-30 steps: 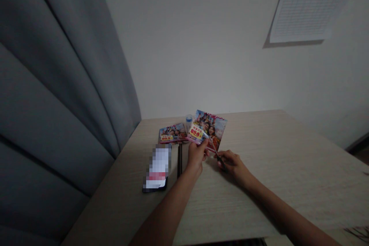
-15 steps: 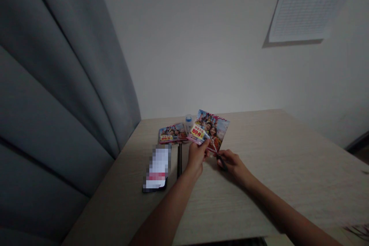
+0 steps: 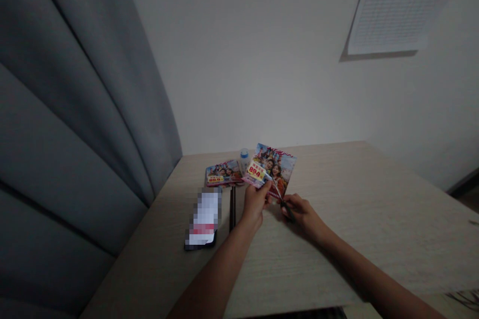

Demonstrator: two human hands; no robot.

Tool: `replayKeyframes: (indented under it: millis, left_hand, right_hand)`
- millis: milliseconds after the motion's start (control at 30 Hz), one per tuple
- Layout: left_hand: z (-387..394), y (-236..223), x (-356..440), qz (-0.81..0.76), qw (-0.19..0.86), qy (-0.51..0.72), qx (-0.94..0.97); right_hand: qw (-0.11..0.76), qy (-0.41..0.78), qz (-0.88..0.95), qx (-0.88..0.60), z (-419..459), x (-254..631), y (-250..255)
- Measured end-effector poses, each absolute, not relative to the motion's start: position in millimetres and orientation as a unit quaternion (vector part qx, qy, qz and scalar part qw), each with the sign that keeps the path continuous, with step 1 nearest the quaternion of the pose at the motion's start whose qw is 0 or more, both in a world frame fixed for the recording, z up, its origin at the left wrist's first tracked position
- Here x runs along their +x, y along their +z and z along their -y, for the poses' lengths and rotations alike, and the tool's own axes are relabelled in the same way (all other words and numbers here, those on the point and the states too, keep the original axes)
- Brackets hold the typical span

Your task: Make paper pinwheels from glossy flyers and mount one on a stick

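A colourful printed flyer with a yellow price patch is pinched at its lower edge by my left hand, tilted up above the table. My right hand is closed around the dark handle of a pair of scissors. The thin metal blade lies across the lower part of the flyer, beside my left fingertips. How far the blades are apart cannot be made out. Left of the flyer lies a stack of similar flyers.
A small clear bottle with a blue band stands behind the flyers. A phone with a lit screen and dark chopstick-like rods lie on the pale wooden table. A grey curtain hangs left; a paper sheet is on the wall.
The held flyer has tipped very slightly, its upper right corner a little further left and lower. Both hands stay nearly where they were.
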State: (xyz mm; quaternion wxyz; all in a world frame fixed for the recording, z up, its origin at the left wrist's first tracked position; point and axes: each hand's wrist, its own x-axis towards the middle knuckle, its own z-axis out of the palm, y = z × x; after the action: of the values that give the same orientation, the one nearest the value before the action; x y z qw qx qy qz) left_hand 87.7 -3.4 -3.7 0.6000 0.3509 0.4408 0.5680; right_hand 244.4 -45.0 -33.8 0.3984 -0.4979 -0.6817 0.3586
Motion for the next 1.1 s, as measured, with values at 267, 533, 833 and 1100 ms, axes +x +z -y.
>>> replayKeyframes:
  millis: [267,533,833,1100]
  left_hand:
    - [2.7,-4.3,87.6,-0.448,0.593,0.566,0.357]
    - [3.2,-2.9,87.3,-0.441,0.595,0.567,0.361]
    - [3.7,-2.4,86.8,-0.444,0.598,0.564,0.357]
    - [4.0,-1.2,86.7,-0.447,0.601,0.565,0.347]
  right_hand:
    - [0.410,0.371,0.676,-0.487,43.6,246.0,-37.6]
    - [0.408,0.374,0.672,-0.492,42.7,247.2,-39.0]
    - [0.423,0.379,0.667,-0.483,41.6,246.9,-41.7]
    - [0.407,0.354,0.670,-0.510,41.1,247.9,-43.5]
